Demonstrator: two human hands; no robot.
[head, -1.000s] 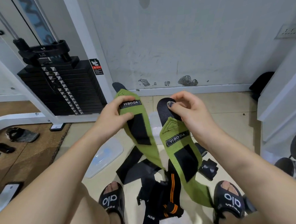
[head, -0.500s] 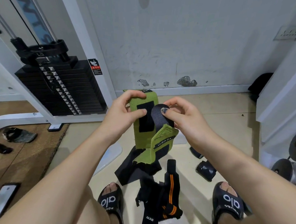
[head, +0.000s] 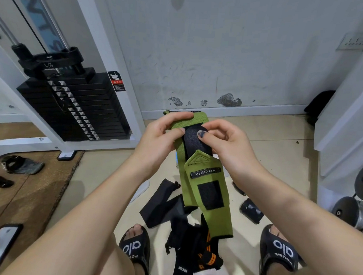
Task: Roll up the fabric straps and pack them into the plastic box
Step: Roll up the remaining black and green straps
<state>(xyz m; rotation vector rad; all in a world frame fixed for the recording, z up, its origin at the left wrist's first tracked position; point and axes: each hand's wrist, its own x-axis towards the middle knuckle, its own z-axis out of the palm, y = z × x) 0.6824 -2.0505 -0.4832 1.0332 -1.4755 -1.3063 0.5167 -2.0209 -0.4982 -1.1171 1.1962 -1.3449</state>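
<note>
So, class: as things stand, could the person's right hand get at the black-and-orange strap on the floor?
Probably not yet: the right hand pinches the green fabric strap, which hangs over the black-and-orange strap. Nothing else blocks it.

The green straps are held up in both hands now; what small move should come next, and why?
Probably begin rolling from the top. Both hands, left hand and right hand, pinch the black tab end of the green straps, which lie stacked and hang unrolled toward the floor, so nothing is rolled yet.
</note>
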